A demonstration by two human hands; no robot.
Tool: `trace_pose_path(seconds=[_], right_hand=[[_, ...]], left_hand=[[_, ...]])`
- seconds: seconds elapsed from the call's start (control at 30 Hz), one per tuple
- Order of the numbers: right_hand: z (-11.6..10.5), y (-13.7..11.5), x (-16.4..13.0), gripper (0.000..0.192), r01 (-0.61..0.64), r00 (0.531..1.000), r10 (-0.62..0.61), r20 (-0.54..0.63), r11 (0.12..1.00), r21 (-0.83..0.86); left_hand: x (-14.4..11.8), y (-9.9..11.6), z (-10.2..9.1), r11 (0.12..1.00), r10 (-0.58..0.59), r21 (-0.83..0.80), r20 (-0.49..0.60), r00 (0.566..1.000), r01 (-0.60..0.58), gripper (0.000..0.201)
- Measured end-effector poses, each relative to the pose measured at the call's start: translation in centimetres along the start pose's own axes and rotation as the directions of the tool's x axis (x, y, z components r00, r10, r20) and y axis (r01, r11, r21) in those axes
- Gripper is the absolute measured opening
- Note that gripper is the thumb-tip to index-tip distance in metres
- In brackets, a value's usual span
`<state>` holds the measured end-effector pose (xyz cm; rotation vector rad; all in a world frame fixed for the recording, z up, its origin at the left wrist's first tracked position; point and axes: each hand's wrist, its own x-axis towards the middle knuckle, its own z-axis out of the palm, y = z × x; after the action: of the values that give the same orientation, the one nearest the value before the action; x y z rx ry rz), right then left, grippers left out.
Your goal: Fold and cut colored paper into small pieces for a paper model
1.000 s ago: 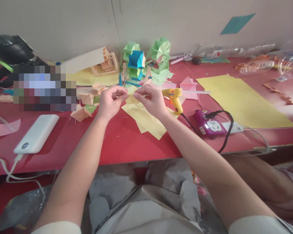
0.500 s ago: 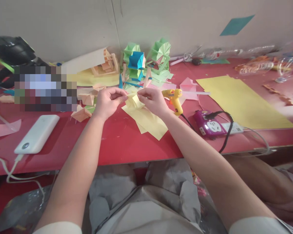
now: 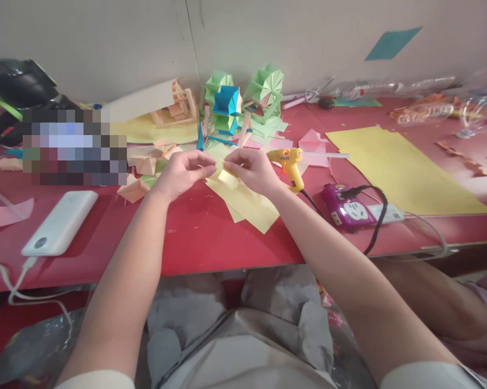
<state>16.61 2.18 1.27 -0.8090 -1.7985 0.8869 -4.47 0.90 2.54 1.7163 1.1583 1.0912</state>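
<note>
Small folded yellow paper piece [image 3: 226, 176], pale, creased, with a flat square face turned up toward the camera. It sits between both hands, just above the red bench [image 3: 194, 237], over a stack of larger yellow sheets [image 3: 249, 208]. Long axis hard to judge at this size; the piece appears to run left to right, from one hand to the other, slightly tilted down toward the right.

Left hand [image 3: 181, 174]: grip nearly closed, thumb and forefinger pinched on the left edge of the folded piece, other fingers curled in.

Right hand [image 3: 253, 168]: grip likewise closed to a pinch on the right edge, fingertips meeting the left hand's across the paper. Back of the hand faces up.

Around it: yellow glue gun [image 3: 288, 163] just right of the right hand, nozzle pointing left, cord leading to a purple power strip [image 3: 348, 208]. Green and blue folded paper models [image 3: 243, 100] stand behind the hands, near the wall. White power bank [image 3: 60, 221] lies well to the left. Large yellow sheet [image 3: 405, 167] lies flat at the right.
</note>
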Motion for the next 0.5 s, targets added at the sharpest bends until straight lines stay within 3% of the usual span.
trace_pose_path(seconds=[0.27, 0.5], right_hand=[[-0.1, 0.0, 0.0, 0.025, -0.036, 0.999, 0.037, 0.026, 0.999, -0.022], [-0.3, -1.3, -0.3, 0.058, -0.147, 0.982, 0.156, 0.105, 0.985, -0.086]], left_hand=[[0.0, -0.3, -0.2, 0.995, 0.025, 0.101, 0.027, 0.999, -0.027, 0.032], [-0.3, -0.1, 0.5, 0.992, 0.045, 0.113, 0.029, 0.999, -0.048, 0.036]])
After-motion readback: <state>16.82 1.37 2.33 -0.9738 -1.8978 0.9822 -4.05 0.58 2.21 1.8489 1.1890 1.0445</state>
